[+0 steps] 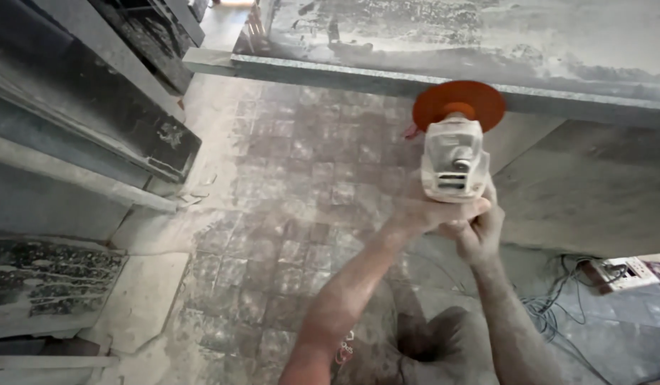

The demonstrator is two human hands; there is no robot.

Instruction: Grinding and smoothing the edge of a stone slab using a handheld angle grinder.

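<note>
While raised in both hands — left hand (pixel 422 210) and right hand (pixel 481 232) clenched round the dusty angle grinder (pixel 454 160) — orange disc (pixel 459 103) at the granite slab's edge (pixel 387 82), most of it unpolished.

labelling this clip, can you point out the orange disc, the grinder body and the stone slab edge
orange disc (pixel 459 98), head view, on its upper face
grinder body (pixel 454 158), head view, on the dusty housing
stone slab edge (pixel 330 77), head view, on the front edge

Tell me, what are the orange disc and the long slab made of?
The orange disc looks like matte plastic or rubber: smooth, evenly coloured. The long slab seems to be stone, perhaps granite: a grey, speckled edge under dust. Both hands hold the grinder.
</note>
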